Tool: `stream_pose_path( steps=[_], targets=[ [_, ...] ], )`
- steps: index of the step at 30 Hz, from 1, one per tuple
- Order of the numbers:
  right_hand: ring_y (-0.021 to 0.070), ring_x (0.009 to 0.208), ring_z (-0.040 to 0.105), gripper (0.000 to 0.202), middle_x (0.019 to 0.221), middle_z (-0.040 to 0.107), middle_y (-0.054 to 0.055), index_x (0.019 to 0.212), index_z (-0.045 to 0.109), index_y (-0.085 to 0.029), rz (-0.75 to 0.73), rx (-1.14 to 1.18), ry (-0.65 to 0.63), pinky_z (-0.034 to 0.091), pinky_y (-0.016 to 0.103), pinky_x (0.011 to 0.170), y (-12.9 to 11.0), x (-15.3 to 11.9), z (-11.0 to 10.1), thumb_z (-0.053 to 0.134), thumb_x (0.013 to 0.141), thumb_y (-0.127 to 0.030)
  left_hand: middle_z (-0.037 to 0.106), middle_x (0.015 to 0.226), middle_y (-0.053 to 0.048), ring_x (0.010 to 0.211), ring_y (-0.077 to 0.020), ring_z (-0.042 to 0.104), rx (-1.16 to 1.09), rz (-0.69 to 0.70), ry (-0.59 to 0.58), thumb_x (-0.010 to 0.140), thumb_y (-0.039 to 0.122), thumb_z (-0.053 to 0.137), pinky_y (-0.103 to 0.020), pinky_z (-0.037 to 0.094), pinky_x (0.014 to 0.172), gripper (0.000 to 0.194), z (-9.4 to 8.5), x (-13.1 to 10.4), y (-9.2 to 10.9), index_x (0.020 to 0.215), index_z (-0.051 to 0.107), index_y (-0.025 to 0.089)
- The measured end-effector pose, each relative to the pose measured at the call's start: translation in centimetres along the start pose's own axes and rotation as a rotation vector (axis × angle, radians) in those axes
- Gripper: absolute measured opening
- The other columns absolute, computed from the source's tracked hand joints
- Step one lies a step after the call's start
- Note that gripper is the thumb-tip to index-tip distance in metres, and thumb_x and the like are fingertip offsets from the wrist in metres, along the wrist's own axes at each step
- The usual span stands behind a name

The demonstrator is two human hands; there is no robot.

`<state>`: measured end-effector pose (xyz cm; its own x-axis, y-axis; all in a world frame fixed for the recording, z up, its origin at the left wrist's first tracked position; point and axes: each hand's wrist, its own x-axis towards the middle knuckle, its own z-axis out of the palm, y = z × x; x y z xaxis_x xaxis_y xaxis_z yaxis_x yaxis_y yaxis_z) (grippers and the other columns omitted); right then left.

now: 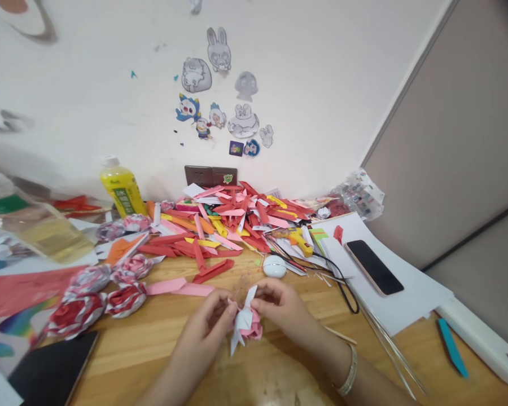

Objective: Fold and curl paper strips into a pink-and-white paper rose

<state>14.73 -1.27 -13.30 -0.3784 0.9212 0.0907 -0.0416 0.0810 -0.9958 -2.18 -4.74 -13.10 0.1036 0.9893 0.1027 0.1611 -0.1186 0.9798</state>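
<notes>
A small pink and white folded paper piece (246, 322) is held just above the wooden table, between both hands. My left hand (214, 318) pinches its left side with thumb and fingers. On the opposite side my right hand (279, 307) grips a white strip that sticks up from the piece. Pink folds show at its lower right, and a white point hangs down. Beyond the hands sits a white round case (275, 266). Pink folded strips (180, 287) lie past my left hand.
Red, pink and yellow folded strips (237, 217) pile up by the wall. Paper flowers (78, 313) and bottles (122, 189) stand at the left. A glue gun (298, 241), white sheets, a phone (375, 268) and a teal cutter (452, 347) are at the right.
</notes>
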Motion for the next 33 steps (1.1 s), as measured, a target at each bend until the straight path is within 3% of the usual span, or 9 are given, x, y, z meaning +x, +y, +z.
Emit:
stream_pose_path(
  steps=[6, 11, 14, 24, 33],
  targets=[
    [0.0168, 0.081, 0.062, 0.015, 0.086, 0.069, 0.003, 0.090, 0.067, -0.019, -0.252, -0.413, 0.065, 0.045, 0.029, 0.076, -0.7, -0.7, 0.2, 0.064, 0.076, -0.017, 0.070, 0.083, -0.003, 0.079, -0.0181, 0.067, 0.253, 0.156, 0.053, 0.084, 0.031, 0.052, -0.025, 0.053, 0.069, 0.017, -0.3, -0.1, 0.9, 0.087, 0.064, 0.021],
    [0.0175, 0.081, 0.061, 0.008, 0.085, 0.069, 0.003, 0.089, 0.067, -0.020, -0.431, -0.546, 0.150, 0.045, 0.029, 0.075, -0.6, -0.9, 0.4, 0.063, 0.081, -0.019, 0.073, 0.092, -0.005, 0.084, -0.0179, 0.068, 0.454, 0.511, 0.150, 0.083, 0.022, 0.055, -0.026, 0.054, 0.076, 0.017, -0.2, -0.3, 0.3, 0.095, 0.066, 0.023],
    [0.0174, 0.078, 0.061, 0.005, 0.081, 0.069, 0.003, 0.085, 0.066, -0.020, -0.476, -0.587, 0.178, 0.045, 0.029, 0.072, -0.4, -0.8, 0.4, 0.062, 0.083, -0.022, 0.073, 0.093, -0.004, 0.086, -0.0168, 0.068, 0.508, 0.648, 0.184, 0.083, 0.016, 0.055, -0.026, 0.054, 0.078, 0.022, -0.1, -0.4, -0.1, 0.101, 0.064, 0.024],
    [0.0183, 0.074, 0.057, 0.013, 0.081, 0.068, 0.004, 0.091, 0.063, -0.020, -0.629, -0.724, 0.138, 0.044, 0.031, 0.070, -0.4, -0.9, 0.4, 0.053, 0.092, -0.028, 0.072, 0.090, -0.004, 0.084, -0.0149, 0.068, 0.536, 0.717, 0.195, 0.084, 0.014, 0.052, -0.023, 0.055, 0.077, 0.021, 0.1, -0.4, 0.9, 0.101, 0.061, 0.023],
    [0.0178, 0.075, 0.059, 0.018, 0.081, 0.069, 0.004, 0.083, 0.063, -0.021, -0.629, -0.710, 0.121, 0.045, 0.030, 0.070, -0.7, -1.0, 0.6, 0.051, 0.094, -0.028, 0.072, 0.086, -0.003, 0.081, -0.0153, 0.070, 0.553, 0.727, 0.241, 0.082, 0.014, 0.055, -0.024, 0.056, 0.075, 0.016, 0.0, -0.6, 0.2, 0.094, 0.062, 0.022]
  ],
)
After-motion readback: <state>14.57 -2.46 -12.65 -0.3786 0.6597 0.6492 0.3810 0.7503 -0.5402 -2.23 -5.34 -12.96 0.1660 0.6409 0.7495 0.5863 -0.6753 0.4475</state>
